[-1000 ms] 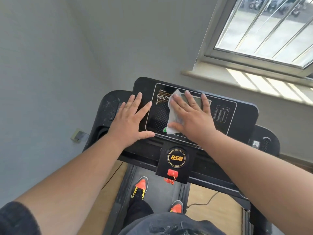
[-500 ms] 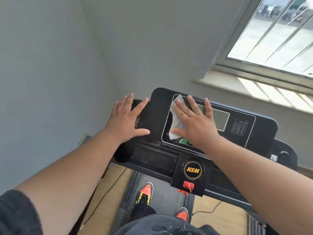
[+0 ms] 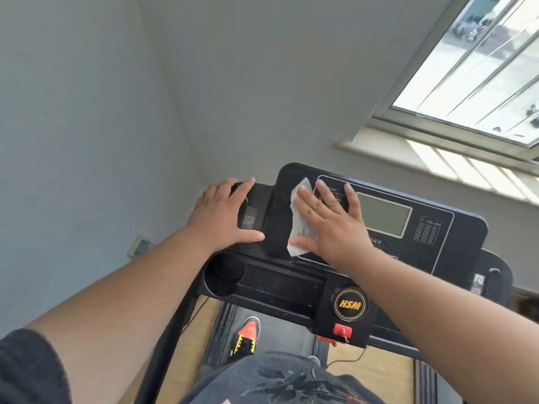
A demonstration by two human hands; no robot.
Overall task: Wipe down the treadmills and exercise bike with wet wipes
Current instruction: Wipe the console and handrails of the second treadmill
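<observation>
Grey-walled corner, sunlit window far right. "HSM" badge near on black treadmill console. Right hand flat, pressing white wet wipe onto console's left; left hand flat alongside.

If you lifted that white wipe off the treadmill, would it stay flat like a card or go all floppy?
Probably floppy: the wet wipe already looks crumpled and folded under the right hand, not flat like card. It likely weighs almost nothing, being so thin. Pushed, it should slide easily over the smooth black console, though dampness might make it cling a little.
</observation>
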